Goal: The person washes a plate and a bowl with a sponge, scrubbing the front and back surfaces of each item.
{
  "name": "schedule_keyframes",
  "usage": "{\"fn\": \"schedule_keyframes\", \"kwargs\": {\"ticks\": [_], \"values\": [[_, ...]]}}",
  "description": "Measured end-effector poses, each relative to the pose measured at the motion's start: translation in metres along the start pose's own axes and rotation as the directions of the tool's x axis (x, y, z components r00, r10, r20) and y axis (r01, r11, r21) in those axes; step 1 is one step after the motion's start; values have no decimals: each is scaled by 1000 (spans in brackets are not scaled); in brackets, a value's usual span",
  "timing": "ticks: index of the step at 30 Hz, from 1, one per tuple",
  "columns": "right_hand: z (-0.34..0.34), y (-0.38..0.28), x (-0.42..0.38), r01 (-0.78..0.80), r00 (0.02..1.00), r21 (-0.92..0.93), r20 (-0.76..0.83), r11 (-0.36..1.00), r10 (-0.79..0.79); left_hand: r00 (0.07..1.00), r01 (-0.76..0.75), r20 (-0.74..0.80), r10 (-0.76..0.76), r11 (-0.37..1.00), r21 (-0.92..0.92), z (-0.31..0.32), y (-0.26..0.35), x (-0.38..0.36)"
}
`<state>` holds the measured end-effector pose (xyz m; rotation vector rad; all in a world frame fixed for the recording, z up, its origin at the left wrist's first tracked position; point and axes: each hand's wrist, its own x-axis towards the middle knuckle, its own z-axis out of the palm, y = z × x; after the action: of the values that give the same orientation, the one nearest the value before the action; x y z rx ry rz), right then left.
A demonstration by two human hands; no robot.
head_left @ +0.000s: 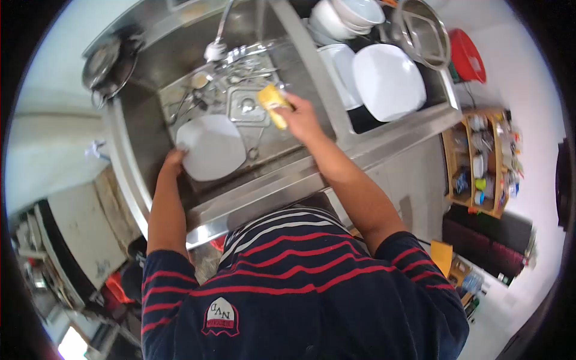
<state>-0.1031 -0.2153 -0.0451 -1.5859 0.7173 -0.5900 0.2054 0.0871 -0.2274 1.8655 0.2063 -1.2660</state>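
Observation:
My left hand (175,161) grips the left edge of a white squarish plate (213,149), tilted up inside the steel sink (288,157). In my right hand (299,118) is a yellow sponge (273,105), held apart from the plate, to its upper right. Between and beyond the hands, a metal container lid (246,105) lies in the basin. Several pieces of cutlery (255,73) are spread across the far part of the sink. The fingers of my left hand are partly hidden behind the plate.
A faucet spout (215,51) hangs over the basin. Metal pots (108,69) stand at the sink's left rim. To the right, white plates (389,81), white bowls (342,18) and a clear container (423,36) fill the rack, near a red basin (467,55). A wooden shelf (477,162) stands farther right.

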Motion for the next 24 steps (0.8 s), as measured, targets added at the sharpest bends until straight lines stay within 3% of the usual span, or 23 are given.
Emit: {"fn": "schedule_keyframes", "kwargs": {"ticks": [1, 3, 4, 6, 7, 10, 12, 14, 16, 18, 21, 22, 23, 24], "values": [[0, -1, 0, 7, 999, -10, -35, 1000, -7, 1000, -9, 9, 9, 1000, 23, -5, -11, 15], [2, -5, -2, -51, 999, 55, -14, 997, 52, 996, 1, -82, 24, 956, 292, -1, -2, -7], [1, -9, -1, -46, 998, 54, -30, 997, 48, 997, -10, -71, 33, 953, 303, 1, 0, -6], [-1, -12, -1, -84, 996, 130, 11, 988, 84, 979, 187, -158, -130, 880, 436, 4, 5, -9], [-2, -12, -1, -82, 997, 138, 2, 987, 83, 979, 184, -159, -124, 876, 446, 5, 8, -13], [-3, -11, -3, -107, 994, 273, 25, 956, 104, 904, -70, -250, 347, 697, 714, 22, 24, -40], [-5, -13, -6, -151, 987, 501, 38, 852, 153, 735, -175, -219, 641, 492, 853, 47, 45, -57], [-12, -34, -15, -154, 987, 580, 46, 800, 157, 571, -560, -144, 808, 512, 652, 73, 66, -70], [-28, -53, -22, -206, 978, 702, 131, 682, 160, 518, -673, -18, 855, 421, 608, 135, 116, -128], [-59, -69, -33, -195, 981, 745, 137, 638, 140, 442, -819, 42, 896, 385, 426, 207, 156, -174], [-118, -94, -53, -173, 985, 799, 126, 575, 120, 285, -930, 223, 932, 213, 301, 310, 203, -223], [-138, -98, -59, -146, 987, 802, 80, 579, 138, 299, -934, 274, 914, 221, 282, 344, 215, -232], [-159, -100, -63, -118, 988, 804, 34, 583, 153, 208, -960, 288, 935, 139, 242, 376, 224, -231], [-179, -99, -67, -107, 989, 804, 27, 585, 144, 250, -944, 279, 927, 170, 281, 407, 235, -230]]}}
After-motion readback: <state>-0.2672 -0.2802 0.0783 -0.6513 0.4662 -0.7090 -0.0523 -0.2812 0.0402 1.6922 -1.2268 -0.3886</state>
